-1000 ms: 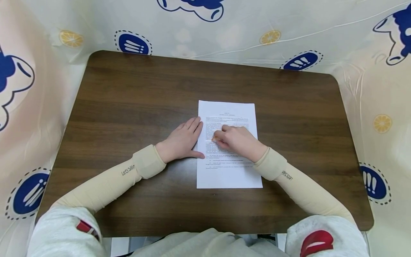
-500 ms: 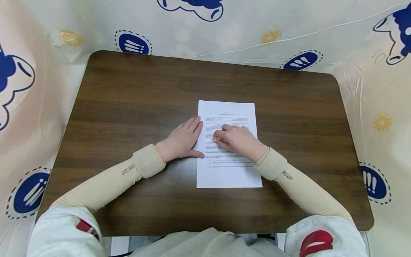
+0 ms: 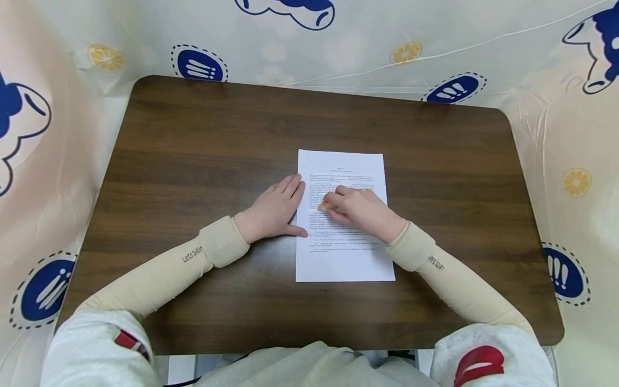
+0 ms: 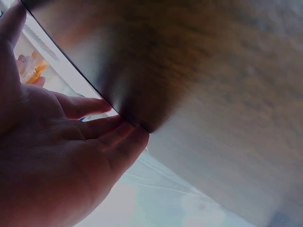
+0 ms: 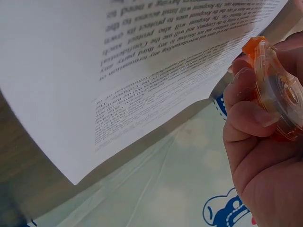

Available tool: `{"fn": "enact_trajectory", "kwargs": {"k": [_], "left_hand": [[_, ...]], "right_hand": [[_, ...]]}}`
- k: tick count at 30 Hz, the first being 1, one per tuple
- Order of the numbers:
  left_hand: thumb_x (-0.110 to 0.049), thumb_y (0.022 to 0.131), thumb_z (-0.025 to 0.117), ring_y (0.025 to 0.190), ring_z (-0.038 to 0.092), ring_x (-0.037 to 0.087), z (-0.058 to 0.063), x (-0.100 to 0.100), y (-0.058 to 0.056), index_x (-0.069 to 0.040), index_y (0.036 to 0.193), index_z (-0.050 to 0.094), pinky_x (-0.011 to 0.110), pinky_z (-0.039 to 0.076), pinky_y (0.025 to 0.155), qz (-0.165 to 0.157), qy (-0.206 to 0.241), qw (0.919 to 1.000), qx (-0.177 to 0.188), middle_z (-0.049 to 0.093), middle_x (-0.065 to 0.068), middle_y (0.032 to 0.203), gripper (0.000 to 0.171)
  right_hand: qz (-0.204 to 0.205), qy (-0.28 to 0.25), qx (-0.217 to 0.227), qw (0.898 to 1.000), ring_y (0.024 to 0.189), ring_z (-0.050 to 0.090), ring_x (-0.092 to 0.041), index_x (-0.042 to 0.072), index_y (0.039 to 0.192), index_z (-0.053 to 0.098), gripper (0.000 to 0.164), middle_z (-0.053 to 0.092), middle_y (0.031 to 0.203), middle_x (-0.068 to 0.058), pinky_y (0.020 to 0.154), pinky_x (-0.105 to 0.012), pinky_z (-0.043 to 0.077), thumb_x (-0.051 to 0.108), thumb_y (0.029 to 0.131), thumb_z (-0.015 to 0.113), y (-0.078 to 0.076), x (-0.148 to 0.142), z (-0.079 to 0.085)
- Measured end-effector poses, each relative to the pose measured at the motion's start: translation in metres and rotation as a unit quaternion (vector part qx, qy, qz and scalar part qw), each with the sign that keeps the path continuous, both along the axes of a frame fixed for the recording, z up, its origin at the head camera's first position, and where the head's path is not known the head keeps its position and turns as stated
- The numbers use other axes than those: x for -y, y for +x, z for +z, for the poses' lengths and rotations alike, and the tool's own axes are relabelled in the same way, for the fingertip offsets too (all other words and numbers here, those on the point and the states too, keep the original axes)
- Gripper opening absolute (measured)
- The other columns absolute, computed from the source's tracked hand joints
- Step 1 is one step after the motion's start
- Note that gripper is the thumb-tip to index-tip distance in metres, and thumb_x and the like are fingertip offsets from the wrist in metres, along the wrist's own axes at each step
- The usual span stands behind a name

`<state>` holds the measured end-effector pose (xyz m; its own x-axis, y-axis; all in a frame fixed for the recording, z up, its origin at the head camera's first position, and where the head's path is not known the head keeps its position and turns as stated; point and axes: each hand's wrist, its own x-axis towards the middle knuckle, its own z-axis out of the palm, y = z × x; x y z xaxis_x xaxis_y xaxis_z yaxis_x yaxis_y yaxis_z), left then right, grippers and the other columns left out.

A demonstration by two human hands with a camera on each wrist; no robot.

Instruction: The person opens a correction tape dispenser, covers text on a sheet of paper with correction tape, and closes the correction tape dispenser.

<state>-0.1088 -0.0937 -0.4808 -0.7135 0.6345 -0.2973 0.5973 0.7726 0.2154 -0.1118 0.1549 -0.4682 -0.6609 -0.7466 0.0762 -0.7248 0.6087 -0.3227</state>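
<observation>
A printed sheet of white paper (image 3: 345, 267) lies on the brown table. Its lines of text face the right wrist camera. In my right hand (image 3: 362, 210) is an orange, see-through correction tape (image 5: 281, 92), gripped between curled fingers and thumb. The orange tip (image 5: 254, 45) shows clearly in the right wrist view. From the head, only a bit of the correction tape (image 3: 323, 206) is visible over the left part of the text; I cannot tell whether it touches the page. My left hand (image 3: 273, 209) rests spread at the paper's left edge, thumb and fingertips on the margin.
The dark wooden table (image 3: 208, 145) extends around the sheet on all sides. A pale patterned curtain (image 3: 309, 59) hangs along its back and both sides. The person's body is at the near edge.
My right hand has shifted and turned slightly, and a little more of the orange correction tape shows. The left hand and the paper stay where they were.
</observation>
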Motion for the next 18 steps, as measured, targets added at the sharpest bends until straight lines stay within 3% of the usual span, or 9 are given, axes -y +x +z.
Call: {"fn": "enact_trajectory", "kwargs": {"k": [18], "left_hand": [[-0.069,0.087,0.072,0.155,0.023,0.045,-0.001,0.001,0.0,0.011,0.159,0.026,0.055,0.03,0.122,-0.001,0.012,0.9999,-0.003,0.02,0.029,0.168,0.117]], "right_hand": [[0.014,0.025,0.005,1.0,0.059,0.05,-0.012,0.011,0.109,0.074,0.014,0.058,0.08,-0.002,0.052,-0.027,0.044,0.022,0.101,0.07,0.005,0.012,-0.003]]}}
